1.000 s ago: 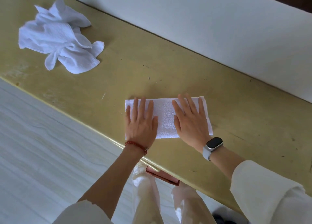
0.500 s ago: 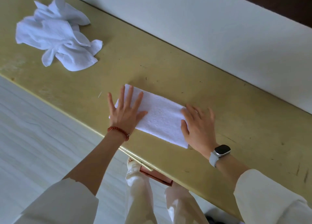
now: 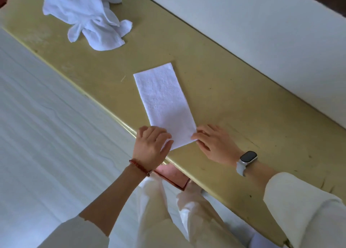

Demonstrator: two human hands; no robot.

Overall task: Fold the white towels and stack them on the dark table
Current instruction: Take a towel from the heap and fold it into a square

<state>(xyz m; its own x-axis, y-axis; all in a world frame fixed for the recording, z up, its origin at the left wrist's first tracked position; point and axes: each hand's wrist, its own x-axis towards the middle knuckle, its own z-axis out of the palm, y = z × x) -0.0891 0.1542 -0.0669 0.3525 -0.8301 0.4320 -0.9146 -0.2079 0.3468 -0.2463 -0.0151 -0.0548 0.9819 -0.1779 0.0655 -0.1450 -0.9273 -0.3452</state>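
- The folded white towel (image 3: 164,105) lies flat as a long strip on the yellowish tabletop (image 3: 234,90), its near end at the front edge.
- The left hand (image 3: 152,145) pinches the near left corner.
- The right hand (image 3: 215,143) holds the near right corner with its fingertips.
- A crumpled heap of white towels (image 3: 88,16) sits well apart, far left.

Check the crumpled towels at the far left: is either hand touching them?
No, both the left hand and right hand rest at the folded towel, far from the crumpled towels.
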